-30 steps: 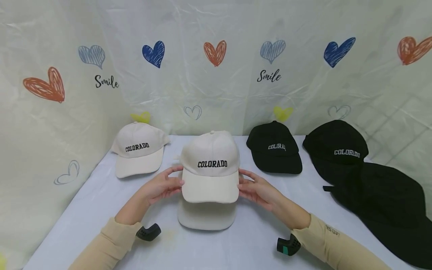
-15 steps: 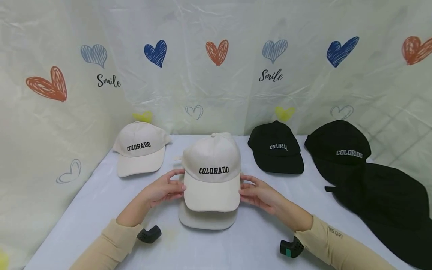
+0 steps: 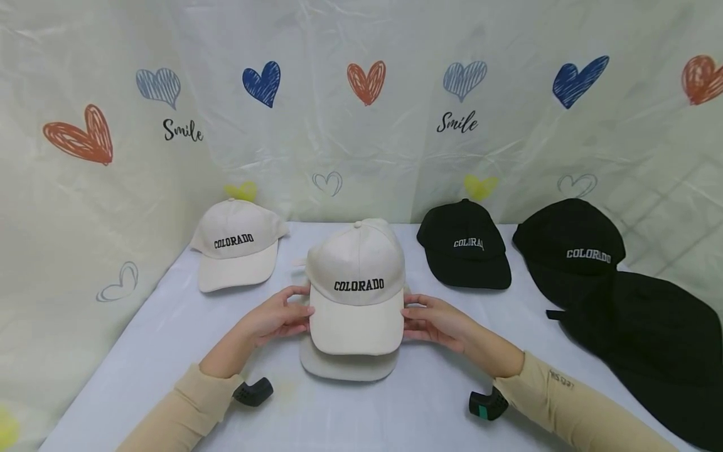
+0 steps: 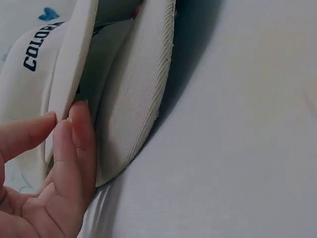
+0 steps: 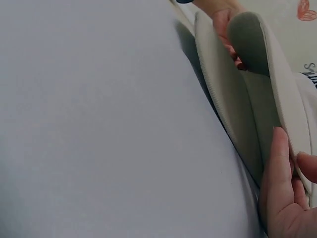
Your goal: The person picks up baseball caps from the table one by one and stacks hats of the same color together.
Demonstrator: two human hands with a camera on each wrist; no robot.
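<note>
A white baseball cap point(image 3: 357, 326) lettered COLORADO sits over a second white cap point(image 3: 349, 367), whose brim shows below the upper one. My left hand point(image 3: 282, 316) pinches the upper brim at its left edge, thumb on top and fingers beneath, as the left wrist view shows. On the opposite edge my right hand point(image 3: 433, 320) pinches the same brim in the same way. Both wrist views show a gap between the upper brim point(image 4: 74, 54) and the lower brim point(image 5: 225, 94), with fingers in it. Most of the lower cap's crown is hidden.
Another white cap point(image 3: 237, 245) stands at the back left. At the back right is a black cap point(image 3: 465, 248), and farther right several overlapping black caps point(image 3: 649, 326) reach the table's right edge. A heart-printed sheet point(image 3: 316, 144) hangs behind the white table point(image 3: 339, 420).
Between one second and half a second ago, the upper white cap came down and toward me over the lower one, both hands moving with it. Since then it has hardly moved.
</note>
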